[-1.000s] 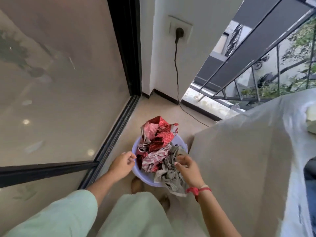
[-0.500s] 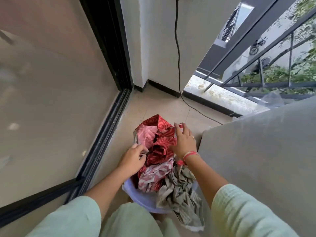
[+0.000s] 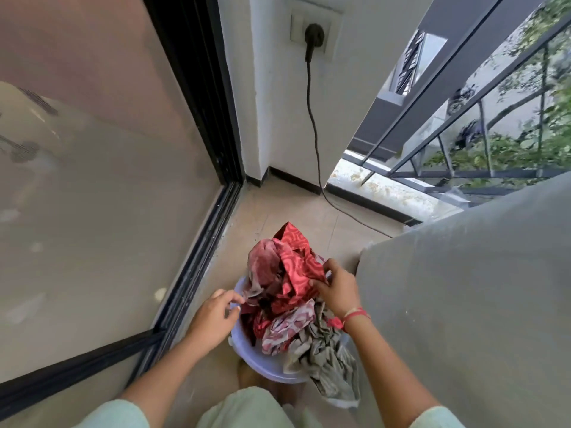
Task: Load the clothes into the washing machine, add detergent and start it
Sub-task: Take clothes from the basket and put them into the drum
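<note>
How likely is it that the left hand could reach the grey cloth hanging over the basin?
Probably yes. The left hand sits at the left of the basin, and the grey cloth lies uncovered on the near right side. The right hand grips the red cloth farther back, leaving the way free.

Hands shift to red cloth (image 3: 296,267)
Right hand (image 3: 336,288) left the grey cloth (image 3: 327,362) and grips the red cloth atop the basin (image 3: 247,353); left hand (image 3: 213,316) reached its edge.

R hand (image 3: 336,288) grips red cloth (image 3: 296,261) atop pile in lilac tub (image 3: 256,362). L hand (image 3: 213,319) at tub's left rim, fingers curled; hold unclear. Grey cloth (image 3: 327,366) hangs over near rim.
</note>
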A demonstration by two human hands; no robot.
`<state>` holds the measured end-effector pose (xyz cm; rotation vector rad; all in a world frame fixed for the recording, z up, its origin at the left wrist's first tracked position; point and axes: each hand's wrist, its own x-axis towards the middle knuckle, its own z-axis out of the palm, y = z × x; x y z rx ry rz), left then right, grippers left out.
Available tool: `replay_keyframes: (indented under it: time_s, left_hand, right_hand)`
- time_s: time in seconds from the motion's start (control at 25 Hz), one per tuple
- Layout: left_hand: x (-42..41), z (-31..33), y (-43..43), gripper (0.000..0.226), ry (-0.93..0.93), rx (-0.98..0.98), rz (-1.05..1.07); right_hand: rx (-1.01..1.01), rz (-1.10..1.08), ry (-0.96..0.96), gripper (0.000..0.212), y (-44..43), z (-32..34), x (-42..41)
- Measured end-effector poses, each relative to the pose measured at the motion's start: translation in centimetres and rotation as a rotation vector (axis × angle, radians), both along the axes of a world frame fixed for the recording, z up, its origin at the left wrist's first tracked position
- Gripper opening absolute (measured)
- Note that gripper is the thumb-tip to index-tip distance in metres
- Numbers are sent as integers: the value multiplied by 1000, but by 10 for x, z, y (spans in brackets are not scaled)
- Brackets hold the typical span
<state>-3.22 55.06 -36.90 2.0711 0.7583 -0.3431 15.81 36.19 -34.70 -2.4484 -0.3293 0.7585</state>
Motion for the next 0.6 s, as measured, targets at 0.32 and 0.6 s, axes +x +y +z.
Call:
replay_keyframes:
  time_s: [0.32, 0.6]
  left_hand:
    - [30, 155, -29, 56, -205, -183, -20]
    - [91, 360, -56, 95, -627, -499, -145]
  right_hand:
    - [471, -109, -274, 21, -26, 255, -25]
    - [777, -148, -725, 38, -41, 435, -44]
